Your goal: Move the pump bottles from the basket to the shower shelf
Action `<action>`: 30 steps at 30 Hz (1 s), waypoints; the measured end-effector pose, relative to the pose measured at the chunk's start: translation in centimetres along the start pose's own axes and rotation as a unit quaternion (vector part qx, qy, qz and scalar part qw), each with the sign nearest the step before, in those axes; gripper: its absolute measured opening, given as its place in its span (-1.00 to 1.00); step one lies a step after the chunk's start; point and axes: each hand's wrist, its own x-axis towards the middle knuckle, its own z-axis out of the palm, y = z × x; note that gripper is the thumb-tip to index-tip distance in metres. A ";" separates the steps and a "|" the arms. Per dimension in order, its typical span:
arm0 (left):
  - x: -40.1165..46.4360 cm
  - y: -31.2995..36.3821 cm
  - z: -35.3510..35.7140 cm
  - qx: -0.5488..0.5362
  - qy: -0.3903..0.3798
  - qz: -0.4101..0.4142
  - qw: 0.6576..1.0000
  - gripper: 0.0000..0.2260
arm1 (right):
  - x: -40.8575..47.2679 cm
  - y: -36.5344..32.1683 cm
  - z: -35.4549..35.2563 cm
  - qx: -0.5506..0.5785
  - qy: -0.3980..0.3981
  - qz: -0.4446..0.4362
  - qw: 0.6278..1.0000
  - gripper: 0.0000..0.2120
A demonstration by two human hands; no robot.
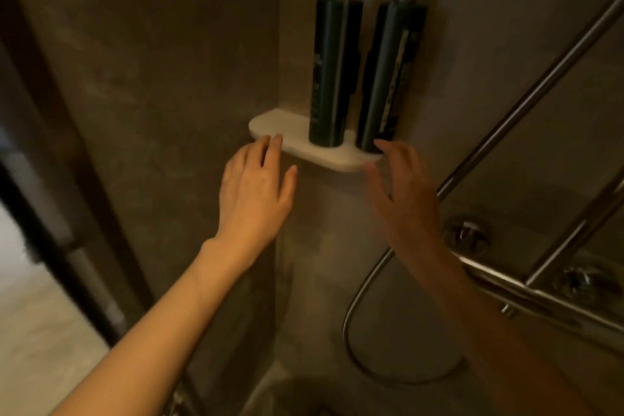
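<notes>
Two dark pump bottles, the left pump bottle (332, 74) and the right pump bottle (388, 78), stand upright side by side on a white corner shower shelf (270, 125) as the left hand (258, 186) and right hand (401, 192) hover just below it, fingers spread, holding nothing.

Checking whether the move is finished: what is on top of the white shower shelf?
Two dark pump bottles, one at and one at, stand upright side by side on the shower shelf. The right hand covers the shelf's right end, so that part cannot be seen.
</notes>
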 end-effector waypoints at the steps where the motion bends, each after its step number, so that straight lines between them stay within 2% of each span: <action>1: -1.4 -0.3 0.1 0.018 -0.005 -0.009 1.000 -0.53 | -1.4 -0.2 0.5 -0.010 -0.017 -0.008 1.000 -0.66; 5: -7.9 -1.7 0.7 0.062 -0.055 -0.038 0.996 -0.54 | -7.0 -1.0 2.7 -0.036 -0.064 -0.024 0.997 -0.69; 8: -13.1 -3.3 1.1 0.088 -0.107 -0.067 0.988 -0.54 | -11.3 -1.5 4.5 -0.047 -0.138 -0.004 0.989 -0.65; 16: -25.3 -9.9 -1.6 0.116 -0.211 -0.191 0.952 -0.54 | -21.5 -4.5 9.3 -0.096 -0.352 0.005 0.931 -0.59; 20: -31.9 -13.9 -5.4 0.136 -0.221 -0.251 0.933 -0.57 | -27.3 -9.2 12.1 -0.078 -0.386 -0.026 0.919 -0.62; 24: -38.5 -17.5 -10.5 0.141 -0.246 -0.336 0.898 -0.59 | -31.9 -15.3 14.8 -0.053 -0.487 -0.053 0.870 -0.59; 30: -45.5 -21.8 -17.2 0.177 -0.245 -0.439 0.846 -0.56 | -36.0 -24.3 17.2 0.017 -0.520 -0.102 0.848 -0.59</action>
